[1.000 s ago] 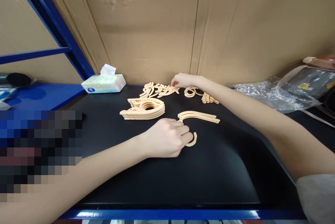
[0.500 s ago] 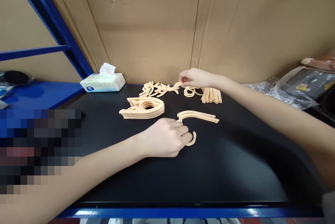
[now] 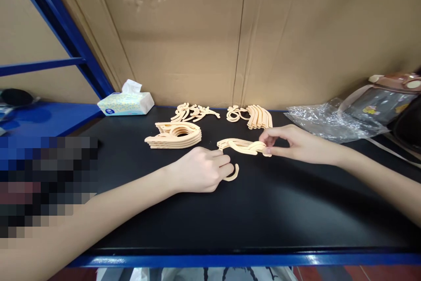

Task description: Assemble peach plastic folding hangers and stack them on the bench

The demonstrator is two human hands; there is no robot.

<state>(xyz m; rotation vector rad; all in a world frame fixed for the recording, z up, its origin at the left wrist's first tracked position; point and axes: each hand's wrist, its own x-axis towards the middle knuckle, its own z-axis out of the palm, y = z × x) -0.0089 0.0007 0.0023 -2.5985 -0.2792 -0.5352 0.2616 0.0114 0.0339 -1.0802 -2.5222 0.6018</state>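
Note:
My left hand (image 3: 204, 169) is closed around the middle of a cream plastic folding hanger. Its curved hook (image 3: 235, 173) sticks out below the fingers, and its folded arms (image 3: 223, 142) reach to the right. Between thumb and fingers, my right hand (image 3: 289, 143) pinches a curved cream hanger piece (image 3: 244, 148). This piece lies across or just over the folded arms; contact is unclear. Left of them sits a stack of cream hangers (image 3: 176, 143). Behind are a pile of small curved pieces (image 3: 184, 113), some ring-like pieces (image 3: 233, 114) and a row of hanger arms (image 3: 259, 117).
A tissue box (image 3: 126, 104) stands at the back left of the black tabletop (image 3: 250, 219). Clear plastic wrap (image 3: 322, 119) and a bottle with a strap (image 3: 383, 101) are at the right. A cardboard wall (image 3: 177, 35) closes the back; a blue frame edges the table.
My right hand has come forward from the pile at the back, bringing a curved hanger piece to the hanger in my left hand. The left hand keeps its grip.

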